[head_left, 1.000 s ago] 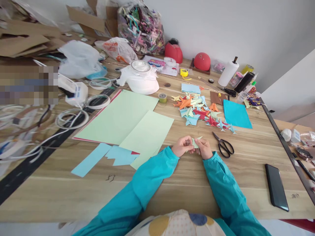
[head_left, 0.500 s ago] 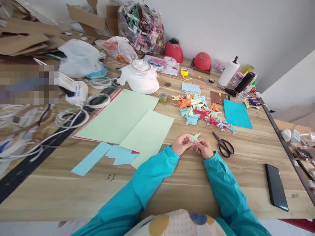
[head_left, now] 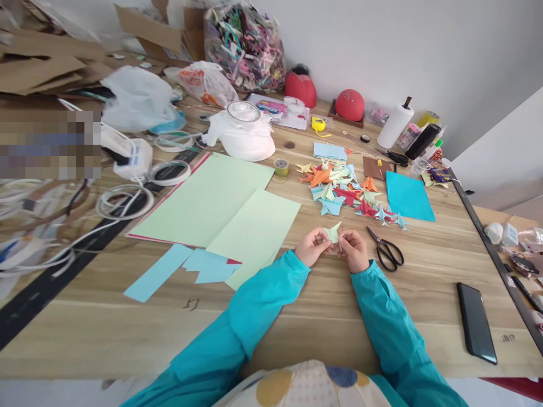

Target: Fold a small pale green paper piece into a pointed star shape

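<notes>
My left hand and my right hand meet over the wooden table, both pinching a small pale green folded paper figure between the fingertips. The figure has pointed tips sticking up and outward. Both arms wear teal sleeves. Black scissors lie on the table just right of my right hand. Large pale green paper sheets lie to the left of my left hand.
A pile of several folded paper figures in mixed colours sits beyond my hands, beside a teal sheet. Light blue paper scraps lie at the left. A black phone rests at the right. Tape rolls, cables, bags and cardboard crowd the far left.
The folded figure has been turned and opened in my fingertips, its points now sticking up. Both hands stayed in nearly the same place.
</notes>
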Demonstrator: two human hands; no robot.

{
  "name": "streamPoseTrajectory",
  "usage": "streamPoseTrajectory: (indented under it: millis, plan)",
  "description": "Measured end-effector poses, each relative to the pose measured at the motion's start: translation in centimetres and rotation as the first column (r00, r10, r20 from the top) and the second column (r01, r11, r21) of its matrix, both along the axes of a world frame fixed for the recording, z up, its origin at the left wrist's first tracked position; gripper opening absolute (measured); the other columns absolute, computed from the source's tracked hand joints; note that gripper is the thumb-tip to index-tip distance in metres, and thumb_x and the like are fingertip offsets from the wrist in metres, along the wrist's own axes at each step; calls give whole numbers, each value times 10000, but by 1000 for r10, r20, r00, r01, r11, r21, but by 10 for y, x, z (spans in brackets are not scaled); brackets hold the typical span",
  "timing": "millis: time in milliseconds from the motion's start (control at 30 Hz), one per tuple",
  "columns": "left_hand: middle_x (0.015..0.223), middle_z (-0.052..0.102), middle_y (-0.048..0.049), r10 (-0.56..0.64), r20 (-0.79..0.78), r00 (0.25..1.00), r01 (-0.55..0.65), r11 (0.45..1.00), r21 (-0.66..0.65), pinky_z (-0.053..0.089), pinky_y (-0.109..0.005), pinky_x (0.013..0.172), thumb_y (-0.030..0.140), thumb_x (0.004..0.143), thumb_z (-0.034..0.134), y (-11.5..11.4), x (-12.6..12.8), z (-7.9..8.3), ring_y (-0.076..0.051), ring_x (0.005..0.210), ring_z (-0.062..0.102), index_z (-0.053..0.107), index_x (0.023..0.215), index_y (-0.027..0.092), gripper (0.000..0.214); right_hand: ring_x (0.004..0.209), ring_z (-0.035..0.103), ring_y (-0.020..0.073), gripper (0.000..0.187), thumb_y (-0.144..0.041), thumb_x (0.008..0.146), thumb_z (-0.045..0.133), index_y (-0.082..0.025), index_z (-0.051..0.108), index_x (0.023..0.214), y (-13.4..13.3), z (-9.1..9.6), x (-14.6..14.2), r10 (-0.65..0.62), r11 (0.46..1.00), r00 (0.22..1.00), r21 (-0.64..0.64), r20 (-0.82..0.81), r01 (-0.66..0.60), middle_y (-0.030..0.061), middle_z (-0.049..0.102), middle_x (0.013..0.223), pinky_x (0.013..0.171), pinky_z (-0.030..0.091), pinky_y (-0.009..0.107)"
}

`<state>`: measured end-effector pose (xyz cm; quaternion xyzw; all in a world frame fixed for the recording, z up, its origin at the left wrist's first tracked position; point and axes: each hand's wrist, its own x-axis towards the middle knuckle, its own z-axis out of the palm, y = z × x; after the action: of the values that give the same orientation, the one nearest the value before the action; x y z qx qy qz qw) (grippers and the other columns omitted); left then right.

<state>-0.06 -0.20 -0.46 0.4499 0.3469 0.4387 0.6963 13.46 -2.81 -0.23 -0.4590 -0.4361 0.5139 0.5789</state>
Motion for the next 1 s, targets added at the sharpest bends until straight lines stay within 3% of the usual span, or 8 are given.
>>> streamPoseTrajectory:
  millis: [333,533,733,867,1000]
  plan:
    - [569,599,13,-44,-8,999,43,998,-39,462,-245,510,383,677,608,0,-3,6,-115,495,572,464,789,150,296,464,510,93,186,-307,677,652,-192,547,778,1,-1,-1,-3,1000,1000,14,19,3,-39,535,580,363,425,206]
    - [670,589,19,-14,10,1000,14,1000,-12,475,-234,577,354,624,663,0,-1,4,-103,591,583,469,806,153,333,450,499,90,200,-326,664,657,-187,544,754,1,-2,0,-32,999,999,-19,37,33,-42,526,542,368,426,205]
    - [542,543,53,7,-38,999,-8,1000,-24,445,-207,503,302,591,695,0,0,1,-87,493,550,465,759,157,320,451,505,95,234,-333,629,684,-187,548,749,0,0,0,43,998,994,-59,103,-37,-38,551,527,391,439,215]
    - [488,540,47,-24,-60,998,24,1000,-17,429,-206,455,307,598,690,0,-2,3,-87,437,529,476,730,145,299,435,504,94,215,-317,618,694,-179,561,717,-1,1,-1,22,998,996,-62,91,-17,-35,565,519,381,431,215]
    - [527,572,29,-14,-39,999,13,1000,-23,475,-236,506,343,616,674,1,-4,6,-111,491,577,514,750,137,294,448,515,99,161,-281,612,702,-174,592,662,0,-1,-1,-14,1000,999,-26,52,15,-27,576,534,385,437,224]
